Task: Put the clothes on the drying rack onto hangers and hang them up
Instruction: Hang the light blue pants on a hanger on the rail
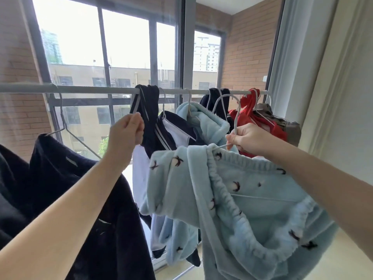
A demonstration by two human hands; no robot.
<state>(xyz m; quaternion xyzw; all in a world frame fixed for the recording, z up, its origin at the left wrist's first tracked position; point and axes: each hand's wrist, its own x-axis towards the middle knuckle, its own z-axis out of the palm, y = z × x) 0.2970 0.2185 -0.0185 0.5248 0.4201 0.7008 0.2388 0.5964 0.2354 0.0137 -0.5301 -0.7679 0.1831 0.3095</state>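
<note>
One rail runs across in front of the window. Eight garments in view, quick count: a dark fleece on a wire hanger at far left, a dark striped garment draped straight over the rail with no hanger, a navy-and-white top, a pale blue fleece top, another dark piece behind it, a red garment, a brown-grey one, and the pale blue fleece trousers you carry. At least five hanger hooks sit on the rail (the far ones bunch up, hard to separate).

Your left hand is up at the striped garment, fingers curled and pinching its fabric just below the rail. Your right hand has its fingers clamped on the neck of a grey hanger; the trousers hang folded over that hanger by the elastic waistband. Its hook rises close to the rail, between the blue top and the red garment; whether it touches, you cannot tell.
</note>
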